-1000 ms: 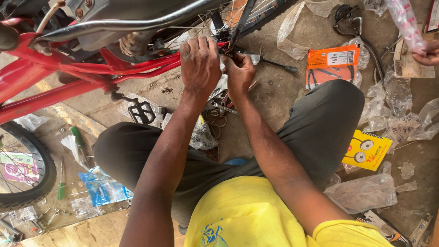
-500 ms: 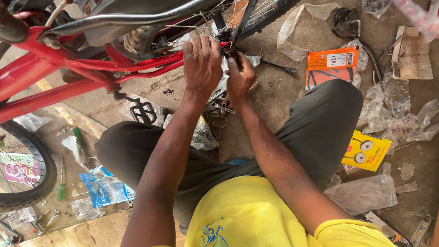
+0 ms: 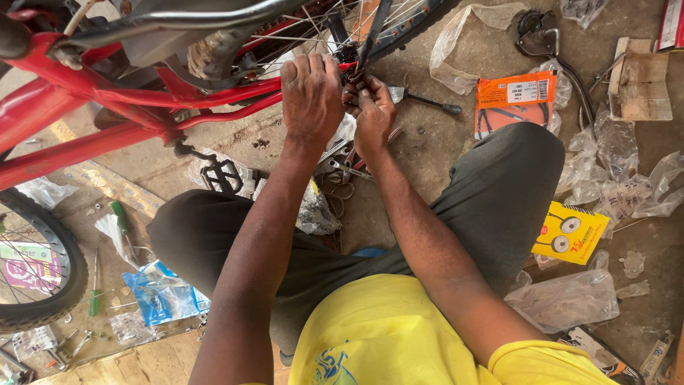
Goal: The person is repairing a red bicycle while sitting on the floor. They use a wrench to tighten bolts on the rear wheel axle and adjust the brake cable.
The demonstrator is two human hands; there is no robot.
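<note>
Pinching one small part by the red frame tube point(image 3: 235, 96) running left to right: left hand point(image 3: 311, 96), right hand point(image 3: 372, 110).

An orange flat packet point(image 3: 514, 102) with a white label patch lies on the ground at upper right — just beyond the knee — and a yellow square card packet point(image 3: 572, 234) with round black-and-white pictures lies lower, against the grey trouser leg. A blue and white plastic packet point(image 3: 162, 294) lies at lower left near the tyre, and a pink and green printed sheet point(image 3: 28, 264) shows behind the spokes. Clear crumpled plastic bags point(image 3: 618, 178) lie scattered along the right side.
</note>
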